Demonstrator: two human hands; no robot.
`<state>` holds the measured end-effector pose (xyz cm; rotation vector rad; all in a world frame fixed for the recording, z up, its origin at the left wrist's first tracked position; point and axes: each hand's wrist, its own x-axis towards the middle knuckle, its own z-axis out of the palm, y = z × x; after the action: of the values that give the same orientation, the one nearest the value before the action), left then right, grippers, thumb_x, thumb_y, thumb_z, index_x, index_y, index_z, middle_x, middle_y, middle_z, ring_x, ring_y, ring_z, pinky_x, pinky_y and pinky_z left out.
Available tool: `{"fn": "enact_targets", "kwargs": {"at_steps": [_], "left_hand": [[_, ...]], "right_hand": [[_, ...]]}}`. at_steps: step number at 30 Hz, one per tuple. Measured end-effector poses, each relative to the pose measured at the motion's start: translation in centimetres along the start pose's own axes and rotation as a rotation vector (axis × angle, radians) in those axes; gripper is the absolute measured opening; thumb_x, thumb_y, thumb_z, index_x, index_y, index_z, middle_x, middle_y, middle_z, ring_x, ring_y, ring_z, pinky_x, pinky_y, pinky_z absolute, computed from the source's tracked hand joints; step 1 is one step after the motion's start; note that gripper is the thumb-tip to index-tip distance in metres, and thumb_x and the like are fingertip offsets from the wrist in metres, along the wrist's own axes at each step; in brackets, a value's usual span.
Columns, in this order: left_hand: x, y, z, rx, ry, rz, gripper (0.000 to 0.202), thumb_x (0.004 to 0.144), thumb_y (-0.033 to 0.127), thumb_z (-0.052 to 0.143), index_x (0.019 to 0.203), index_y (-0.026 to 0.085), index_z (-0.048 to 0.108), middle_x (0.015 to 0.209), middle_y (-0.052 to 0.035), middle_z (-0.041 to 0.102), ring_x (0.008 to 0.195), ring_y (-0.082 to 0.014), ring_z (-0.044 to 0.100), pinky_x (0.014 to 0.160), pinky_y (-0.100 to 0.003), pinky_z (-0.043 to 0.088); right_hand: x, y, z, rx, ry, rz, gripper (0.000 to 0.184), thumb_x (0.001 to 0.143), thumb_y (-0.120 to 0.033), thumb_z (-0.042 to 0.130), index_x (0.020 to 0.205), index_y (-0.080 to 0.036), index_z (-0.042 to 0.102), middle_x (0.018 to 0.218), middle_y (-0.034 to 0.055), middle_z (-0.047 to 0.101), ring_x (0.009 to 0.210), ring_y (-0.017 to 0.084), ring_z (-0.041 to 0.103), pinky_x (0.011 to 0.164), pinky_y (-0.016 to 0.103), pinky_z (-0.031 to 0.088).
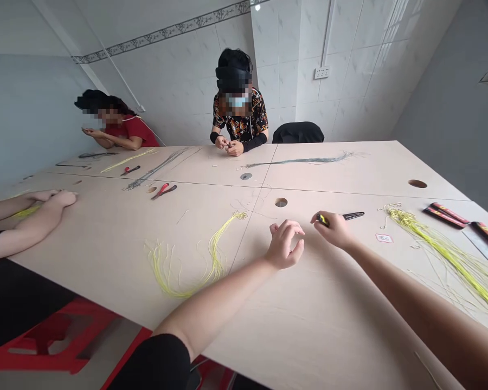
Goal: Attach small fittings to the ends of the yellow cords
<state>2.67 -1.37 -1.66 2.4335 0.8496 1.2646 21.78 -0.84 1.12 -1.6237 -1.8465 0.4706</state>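
My right hand [336, 229] is closed around a slim black-and-yellow tool [353, 215]. Its yellow-marked end shows by my thumb and a black, slotted end sticks out on the other side; the fist hides its middle, so the exact kind is unclear. My left hand [285, 245] hovers over the table with curved fingers and the thumb apart, and I see nothing between them. Left of that hand lies a loose bundle of yellow cords [215, 252] with hooked ends. A larger bundle of yellow cords [443, 246] spreads out to the right of my right hand.
Red-and-black boxes [451, 214] and a small label [384, 238] lie at right. Red-handled pliers [162, 192] and grey cord bundles [301, 161] lie farther back. The table [309, 319] has round holes [281, 202]. Three other people sit around it, one with forearms on the left edge.
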Motion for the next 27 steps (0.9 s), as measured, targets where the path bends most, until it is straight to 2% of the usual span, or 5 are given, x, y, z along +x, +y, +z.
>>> {"fn": "enact_targets", "kwargs": {"at_steps": [4,9,16,22,27], "left_hand": [[0.0,0.0,0.1,0.028,0.022,0.036,0.014,0.078,0.017,0.047,0.092,0.020,0.048,0.094,-0.0043,0.062,0.090,-0.0187,0.060,0.076,-0.036,0.026],[0.0,0.0,0.2,0.045,0.021,0.051,0.009,0.079,0.017,0.046,0.088,0.020,0.049,0.091,-0.0037,0.063,0.077,-0.0148,0.058,0.076,-0.035,0.032],[1.0,0.6,-0.9,0.367,-0.273,0.041,0.011,0.080,0.022,0.045,0.087,0.018,0.053,0.088,-0.0059,0.063,0.076,-0.0171,0.058,0.066,-0.032,0.037],[2.7,2.8,-2.0,0.626,-0.360,-0.202,0.019,0.089,0.031,0.044,0.095,0.016,0.053,0.097,-0.0106,0.062,0.081,-0.0218,0.060,0.065,-0.032,0.039],[5.7,0.7,-7.6,0.607,-0.272,-0.613,0.013,0.087,0.025,0.045,0.095,0.021,0.055,0.101,-0.0048,0.064,0.083,-0.0189,0.061,0.064,-0.028,0.038]], "right_hand": [[0.1,0.2,2.2,-0.020,-0.069,-0.102,0.020,0.073,-0.026,0.044,0.078,-0.018,0.062,0.063,0.0029,0.062,0.054,0.015,0.049,0.057,0.026,0.035],[0.0,1.0,2.3,-0.108,-0.215,-0.180,0.020,0.077,-0.027,0.047,0.083,-0.019,0.065,0.073,0.0050,0.068,0.063,0.017,0.057,0.059,0.025,0.035],[0.0,0.5,2.1,-0.182,-0.264,-0.174,0.019,0.079,-0.027,0.047,0.087,-0.020,0.064,0.075,0.0044,0.068,0.064,0.017,0.058,0.057,0.023,0.035],[0.6,1.2,2.6,-0.149,-0.176,-0.175,0.013,0.076,-0.025,0.044,0.068,-0.019,0.052,0.061,0.0034,0.059,0.054,0.015,0.047,0.055,0.024,0.031],[0.9,1.6,2.7,-0.064,-0.112,-0.103,0.015,0.077,-0.029,0.043,0.067,-0.020,0.049,0.058,0.0018,0.053,0.052,0.014,0.042,0.054,0.025,0.027]]}}
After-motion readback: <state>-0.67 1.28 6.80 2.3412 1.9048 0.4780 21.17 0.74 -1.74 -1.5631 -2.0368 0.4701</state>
